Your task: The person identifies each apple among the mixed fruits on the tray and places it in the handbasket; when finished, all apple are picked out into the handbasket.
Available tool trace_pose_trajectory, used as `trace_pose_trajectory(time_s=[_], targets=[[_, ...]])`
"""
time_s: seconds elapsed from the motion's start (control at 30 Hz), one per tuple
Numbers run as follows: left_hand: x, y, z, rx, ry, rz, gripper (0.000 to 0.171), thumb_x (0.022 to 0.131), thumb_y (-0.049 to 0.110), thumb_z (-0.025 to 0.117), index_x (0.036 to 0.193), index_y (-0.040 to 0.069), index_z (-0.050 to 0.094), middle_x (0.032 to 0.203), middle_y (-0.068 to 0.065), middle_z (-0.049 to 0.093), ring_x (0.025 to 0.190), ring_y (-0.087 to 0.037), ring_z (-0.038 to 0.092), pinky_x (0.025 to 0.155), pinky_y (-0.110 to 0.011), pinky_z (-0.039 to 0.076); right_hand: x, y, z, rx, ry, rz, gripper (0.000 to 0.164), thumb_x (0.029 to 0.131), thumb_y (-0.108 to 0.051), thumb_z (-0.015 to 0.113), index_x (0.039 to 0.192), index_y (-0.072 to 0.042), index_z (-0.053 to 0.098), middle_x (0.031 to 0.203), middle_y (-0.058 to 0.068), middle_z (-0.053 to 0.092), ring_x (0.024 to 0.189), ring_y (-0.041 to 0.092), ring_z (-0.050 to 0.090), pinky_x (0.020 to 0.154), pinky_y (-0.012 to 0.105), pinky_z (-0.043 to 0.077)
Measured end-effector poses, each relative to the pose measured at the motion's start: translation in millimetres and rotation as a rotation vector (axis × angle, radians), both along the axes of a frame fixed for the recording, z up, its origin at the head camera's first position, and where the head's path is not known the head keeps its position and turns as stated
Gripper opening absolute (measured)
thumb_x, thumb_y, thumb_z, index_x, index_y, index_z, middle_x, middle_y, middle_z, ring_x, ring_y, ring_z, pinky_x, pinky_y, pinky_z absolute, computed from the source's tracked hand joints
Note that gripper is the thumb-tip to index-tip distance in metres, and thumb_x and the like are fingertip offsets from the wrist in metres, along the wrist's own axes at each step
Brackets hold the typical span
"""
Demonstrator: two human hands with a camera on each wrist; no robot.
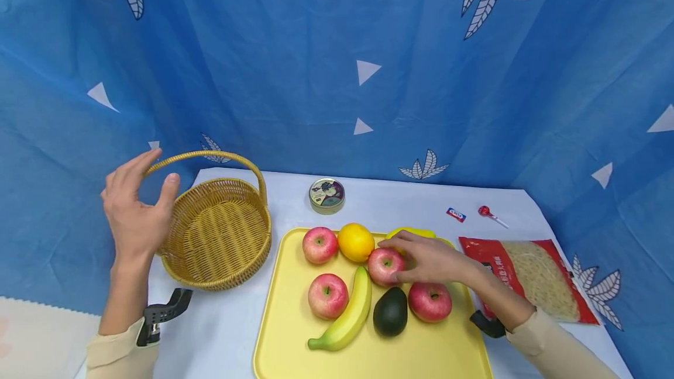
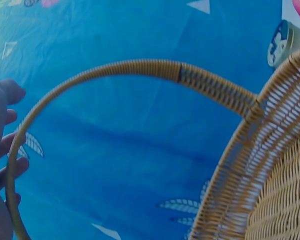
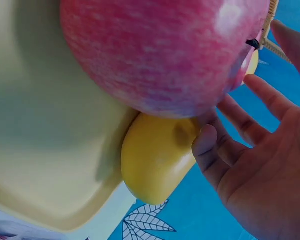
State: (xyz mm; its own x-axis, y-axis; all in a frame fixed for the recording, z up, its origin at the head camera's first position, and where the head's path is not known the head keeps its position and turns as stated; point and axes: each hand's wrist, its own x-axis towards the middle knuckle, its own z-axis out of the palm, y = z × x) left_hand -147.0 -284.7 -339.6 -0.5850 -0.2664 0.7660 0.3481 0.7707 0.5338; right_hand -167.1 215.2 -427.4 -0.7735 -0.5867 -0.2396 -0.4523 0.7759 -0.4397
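My left hand point(image 1: 134, 209), thumb spread from the fingers, is at the left side of the wicker basket point(image 1: 221, 281), close to its arched handle point(image 2: 140, 67); contact is unclear. The basket holds nothing. Over a yellow tray point(image 1: 421, 355), my right hand point(image 1: 429, 257) has its thumb and fingers around a red apple point(image 1: 383, 265). In the right wrist view those fingers look spread and loosely bent, without a firm grip. Another apple point(image 3: 160, 50) fills the top of that view, beside an oblong yellow fruit point(image 3: 157, 157). My right hand partly hides this fruit in the head view.
The tray also bears two apples at its left point(image 1: 327, 296), an orange point(image 1: 356, 242), a banana point(image 1: 347, 323) and an avocado point(image 1: 390, 312). Behind it stands a round tin point(image 1: 326, 196). A red-ended bag point(image 1: 542, 276), a lollipop point(image 1: 487, 213) and a small packet point(image 1: 456, 214) lie right.
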Motion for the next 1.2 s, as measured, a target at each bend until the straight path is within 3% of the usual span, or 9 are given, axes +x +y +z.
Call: trace_pose_trajectory(time_s=[0.13,0.27,0.37,0.6,0.7,0.93,1.2], targets=[[-6.5,-14,-8.6,0.011,0.047,0.026,0.038,0.091,0.018,0.072,0.130,0.019,0.070,0.130,-0.008,0.067,0.124,-0.021,0.056,0.105,-0.029,0.033,-0.1,-1,-2.7,-0.009,-0.009,0.017,0.068,0.080,-0.061,0.076,0.140,-0.036,0.056,0.130,-0.013,0.054,0.112,0.012,0.055,0.091,0.044,0.055],[-0.2,-4,-1.7,0.068,0.089,0.025,0.030,0.091,0.005,0.070,0.121,0.007,0.074,0.117,-0.018,0.069,0.105,0.004,0.058,0.089,-0.014,0.039,0.0,-1,-3.0,0.000,-0.013,0.028,0.069,0.079,-0.061,0.077,0.141,-0.036,0.056,0.131,-0.013,0.054,0.112,0.011,0.055,0.092,0.042,0.054],[4.9,0,2.3,0.097,0.103,0.006,0.027,0.091,0.000,0.070,0.116,0.003,0.075,0.109,-0.017,0.069,0.091,0.013,0.053,0.076,-0.012,0.037,-0.5,-1,-3.1,0.011,-0.019,0.037,0.071,0.079,-0.060,0.077,0.142,-0.035,0.055,0.133,-0.011,0.053,0.113,0.012,0.055,0.092,0.043,0.054],[7.9,-8,-1.2,0.150,0.105,-0.081,0.023,0.092,0.000,0.069,0.114,0.000,0.075,0.105,0.012,0.066,0.084,0.004,0.052,0.069,-0.014,0.037,-0.6,-2,-3.6,0.035,-0.025,0.044,0.072,0.080,-0.060,0.077,0.143,-0.035,0.054,0.134,-0.010,0.053,0.112,0.014,0.055,0.092,0.045,0.054],[8.7,-13,-5.0,0.182,0.102,-0.094,0.022,0.093,0.000,0.069,0.114,-0.002,0.075,0.104,0.017,0.065,0.082,0.001,0.051,0.068,-0.012,0.037,-0.9,-3,-4.5,0.043,-0.027,0.046,0.072,0.080,-0.059,0.078,0.143,-0.035,0.053,0.135,-0.010,0.053,0.112,0.014,0.056,0.092,0.045,0.054],[6.8,-23,-11.3,0.222,0.164,-0.159,0.020,0.092,-0.002,0.068,0.111,-0.008,0.074,0.107,-0.001,0.071,0.087,-0.002,0.059,0.072,-0.011,0.044,-1.5,-7,-4.0,0.054,-0.037,0.037,0.074,0.078,-0.056,0.080,0.144,-0.036,0.053,0.134,-0.010,0.053,0.112,0.015,0.055,0.090,0.044,0.055],[-2.3,-38,-22.5,0.331,0.271,-0.293,0.018,0.087,-0.011,0.069,0.102,-0.021,0.069,0.104,-0.018,0.070,0.073,-0.005,0.063,0.066,-0.011,0.050,-1.4,-8,-2.4,0.063,-0.043,0.024,0.075,0.077,-0.054,0.083,0.143,-0.038,0.052,0.131,-0.011,0.053,0.109,0.013,0.056,0.089,0.042,0.055]])
